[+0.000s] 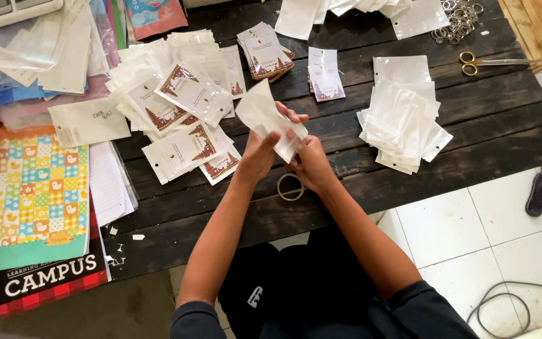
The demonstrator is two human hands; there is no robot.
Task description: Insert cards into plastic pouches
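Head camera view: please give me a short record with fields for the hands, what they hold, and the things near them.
left hand: grips a white translucent plastic pouch from the left
right hand: holds the same pouch at its lower end
surface: dark wooden plank table
under hands: roll of clear tape
left of hands: heap of pouches with printed cards
right of hands: stack of empty white pouches
far right: gold-handled scissors

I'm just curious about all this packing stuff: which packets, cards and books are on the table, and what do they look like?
Clear pouch: held in both hands, whitish, rectangular.
Filled pouches: heap at centre-left, clear with red-brown and white cards.
Empty pouches: pile at right, white.
Card stack: top centre, white and red-brown.
Patterned book: left edge, colourful squares.
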